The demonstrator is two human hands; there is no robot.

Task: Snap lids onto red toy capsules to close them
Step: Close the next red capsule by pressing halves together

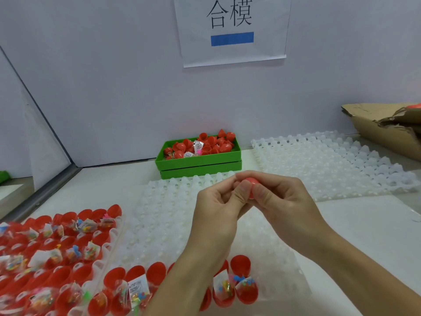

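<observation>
Both hands grasp one red capsule above the white tray: left hand pinching its left side, right hand curled round its right. Mostly hidden by fingers, so its long axis cannot be told. Open filled capsules stand upright nearer.

Bright, even, soft light; wide-angle bend at the edges.
Shadows are faint under both hands. The filled capsule halves, far left of the grip, smear with blur; the wall sign reads sharp.
</observation>
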